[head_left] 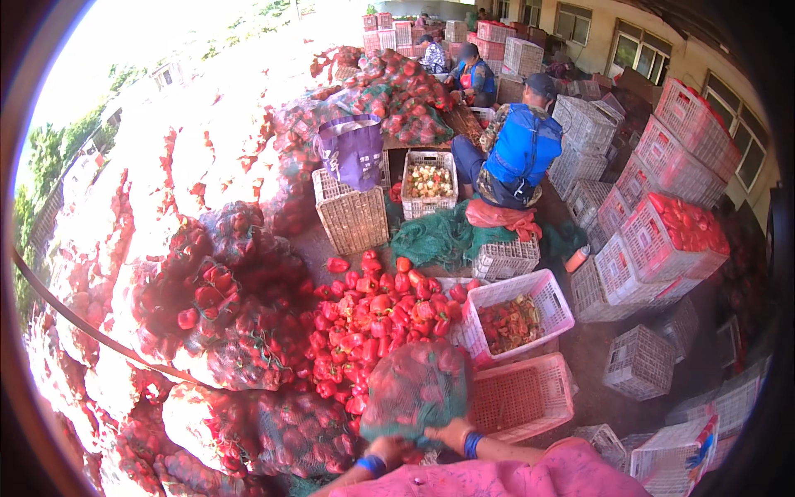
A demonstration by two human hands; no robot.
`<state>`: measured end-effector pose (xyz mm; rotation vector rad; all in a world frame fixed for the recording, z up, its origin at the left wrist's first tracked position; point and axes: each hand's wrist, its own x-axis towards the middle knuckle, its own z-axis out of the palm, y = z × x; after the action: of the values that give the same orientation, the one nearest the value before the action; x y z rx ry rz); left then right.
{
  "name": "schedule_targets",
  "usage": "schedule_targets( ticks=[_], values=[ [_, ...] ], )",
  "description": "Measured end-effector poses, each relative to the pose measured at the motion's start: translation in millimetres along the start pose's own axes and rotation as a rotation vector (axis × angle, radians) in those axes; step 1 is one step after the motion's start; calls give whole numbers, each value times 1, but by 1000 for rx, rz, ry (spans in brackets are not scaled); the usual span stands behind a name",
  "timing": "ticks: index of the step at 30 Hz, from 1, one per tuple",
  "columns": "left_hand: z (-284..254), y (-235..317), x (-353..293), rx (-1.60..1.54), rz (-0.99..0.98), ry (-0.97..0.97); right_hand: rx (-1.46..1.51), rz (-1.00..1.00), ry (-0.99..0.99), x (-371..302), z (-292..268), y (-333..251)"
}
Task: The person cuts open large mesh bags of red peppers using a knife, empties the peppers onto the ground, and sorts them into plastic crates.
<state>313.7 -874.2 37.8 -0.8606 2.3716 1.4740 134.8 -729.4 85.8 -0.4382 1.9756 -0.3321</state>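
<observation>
Close in front of me is a green mesh bag with red peppers showing through it. My left hand is closed on the near edge of its netting. A little to the right, my right hand also grips that edge, its fingers partly hidden by the mesh. Each wrist wears a blue band. Just beyond the bag lies a loose heap of red bell peppers. A pink crate, showing its bare slatted bottom, stands right of the bag. Behind it is a pale crate holding pepper scraps.
Full mesh sacks of peppers crowd the left. Stacked crates line the right. A person in a blue vest sits ahead beside a crate of pepper cores; others work farther back. A purple bag rests on a wicker basket.
</observation>
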Motion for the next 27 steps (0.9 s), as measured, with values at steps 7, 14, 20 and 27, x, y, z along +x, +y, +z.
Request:
schedule_targets(
  ticks=[7, 14, 20, 27],
  values=[
    [-18, -8, 22, 16, 154, -17, 654, -301, 122, 23, 35, 8],
    [-147, 232, -9, -809, 152, 296, 764, -653, 188, -87, -149, -148],
    [-121, 129, -20, -692, 222, 256, 525, -401, 165, -51, -68, -203],
    [-71, 29, 42, 221, -639, 519, 340, -687, 99, 16, 45, -235]
  ],
)
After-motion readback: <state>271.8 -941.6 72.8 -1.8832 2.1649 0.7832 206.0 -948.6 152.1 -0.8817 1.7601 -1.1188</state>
